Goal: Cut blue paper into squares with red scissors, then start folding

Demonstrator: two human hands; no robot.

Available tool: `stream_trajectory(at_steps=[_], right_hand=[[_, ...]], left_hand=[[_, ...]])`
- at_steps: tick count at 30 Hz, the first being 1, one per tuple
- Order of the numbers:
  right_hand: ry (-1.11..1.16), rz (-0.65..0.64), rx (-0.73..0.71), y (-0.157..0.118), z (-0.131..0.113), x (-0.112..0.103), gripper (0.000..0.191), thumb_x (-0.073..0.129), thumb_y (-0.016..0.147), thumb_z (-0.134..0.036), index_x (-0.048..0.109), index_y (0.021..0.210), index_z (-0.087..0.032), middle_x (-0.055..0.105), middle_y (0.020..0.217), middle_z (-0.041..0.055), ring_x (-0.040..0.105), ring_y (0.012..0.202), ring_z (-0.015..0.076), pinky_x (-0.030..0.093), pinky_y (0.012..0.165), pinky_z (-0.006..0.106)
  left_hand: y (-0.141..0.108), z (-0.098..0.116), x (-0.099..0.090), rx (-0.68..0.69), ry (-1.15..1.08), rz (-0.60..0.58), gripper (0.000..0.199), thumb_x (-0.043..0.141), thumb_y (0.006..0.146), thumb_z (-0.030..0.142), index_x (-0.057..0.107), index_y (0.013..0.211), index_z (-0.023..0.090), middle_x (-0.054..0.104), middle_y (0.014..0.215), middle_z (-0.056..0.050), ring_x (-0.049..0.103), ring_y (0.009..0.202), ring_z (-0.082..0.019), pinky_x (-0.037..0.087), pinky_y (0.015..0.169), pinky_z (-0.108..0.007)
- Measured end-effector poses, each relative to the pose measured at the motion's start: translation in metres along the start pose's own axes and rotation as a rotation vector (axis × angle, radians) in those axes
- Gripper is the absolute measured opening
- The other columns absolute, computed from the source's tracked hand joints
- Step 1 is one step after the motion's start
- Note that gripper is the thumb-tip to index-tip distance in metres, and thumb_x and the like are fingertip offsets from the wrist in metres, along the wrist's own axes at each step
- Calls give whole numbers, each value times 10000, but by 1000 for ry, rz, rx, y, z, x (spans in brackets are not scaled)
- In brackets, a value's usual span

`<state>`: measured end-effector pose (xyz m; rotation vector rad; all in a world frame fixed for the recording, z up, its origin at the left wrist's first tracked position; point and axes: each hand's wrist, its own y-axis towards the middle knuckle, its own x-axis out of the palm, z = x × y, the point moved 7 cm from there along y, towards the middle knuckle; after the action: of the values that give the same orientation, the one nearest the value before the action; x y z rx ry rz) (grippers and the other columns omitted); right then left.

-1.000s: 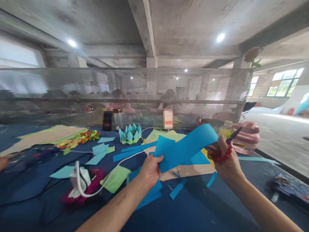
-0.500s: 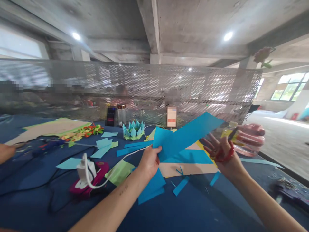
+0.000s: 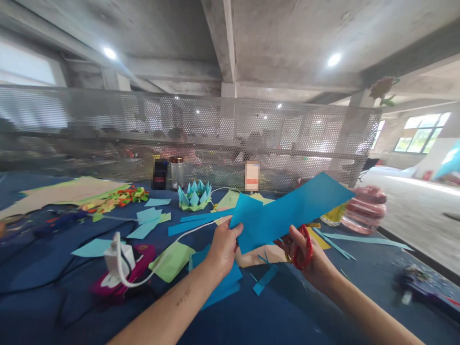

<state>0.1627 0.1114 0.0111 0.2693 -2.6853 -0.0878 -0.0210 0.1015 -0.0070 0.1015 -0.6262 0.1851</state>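
My left hand (image 3: pixel 223 245) pinches the near left end of blue paper (image 3: pixel 293 211), a long strip folded or overlapping at that end. The strip slants up to the right above the table. At its lower edge is my right hand (image 3: pixel 318 261), closed around the red-handled scissors (image 3: pixel 305 250). The paper hides part of the right fingers and the scissor blades, so I cannot tell whether the blades touch it. Below my hands lie more blue sheets (image 3: pixel 223 290), a small blue offcut (image 3: pixel 265 280) and a tan sheet (image 3: pixel 257 256).
A folded paper crown shape (image 3: pixel 195 195) stands behind my left hand. To the left are a magenta power strip (image 3: pixel 108 282) with a white charger (image 3: pixel 118 258), cables and colourful scraps (image 3: pixel 120 199). A pink bottle (image 3: pixel 364 211) stands right. A mesh screen (image 3: pixel 215 129) borders the back.
My right hand has come down and left with the scissors, to the paper's lower edge. My left hand still holds the blue paper, whose far end has shifted right.
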Motion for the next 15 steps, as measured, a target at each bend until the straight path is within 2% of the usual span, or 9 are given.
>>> stream_trajectory(at_steps=[2, 5, 8, 11, 15], right_hand=[[-22, 84, 15, 0, -1, -6, 450, 869, 512, -374, 462, 517, -185, 508, 456, -65, 524, 452, 81, 541, 607, 242], [-45, 184, 8, 3, -3, -17, 509, 894, 436, -292, 396, 464, -189, 432, 389, -82, 462, 373, 62, 481, 460, 196], [-28, 244, -47, 7, -5, -29, 452, 890, 406, -255, 452, 486, -182, 489, 435, -69, 514, 418, 74, 514, 514, 200], [-13, 275, -62, 11, -5, -37, 414, 889, 383, -246, 505, 522, -177, 555, 495, -50, 551, 463, 89, 547, 579, 220], [-16, 286, -67, 12, -5, -40, 380, 883, 403, -235, 538, 554, -183, 590, 532, -41, 570, 498, 97, 563, 604, 223]], left_hand=[[-2, -1, 6, -12, 16, -73, 258, 759, 623, 202, 647, 852, 165, 701, 679, -8, 665, 684, -189, 518, 675, -295], [-5, -4, 14, -54, 15, -159, 305, 770, 614, 238, 653, 881, 149, 726, 775, -61, 678, 772, -231, 521, 708, -321], [-3, -8, 9, -60, 80, -140, 333, 767, 627, 265, 644, 913, 147, 727, 827, -77, 675, 763, -230, 519, 695, -325], [1, -8, 3, -11, 169, -132, 349, 747, 668, 307, 623, 965, 172, 719, 885, -67, 655, 697, -187, 506, 647, -296], [2, -3, 2, 20, 180, -104, 395, 763, 645, 321, 598, 976, 181, 706, 831, -52, 608, 588, -142, 493, 593, -276]])
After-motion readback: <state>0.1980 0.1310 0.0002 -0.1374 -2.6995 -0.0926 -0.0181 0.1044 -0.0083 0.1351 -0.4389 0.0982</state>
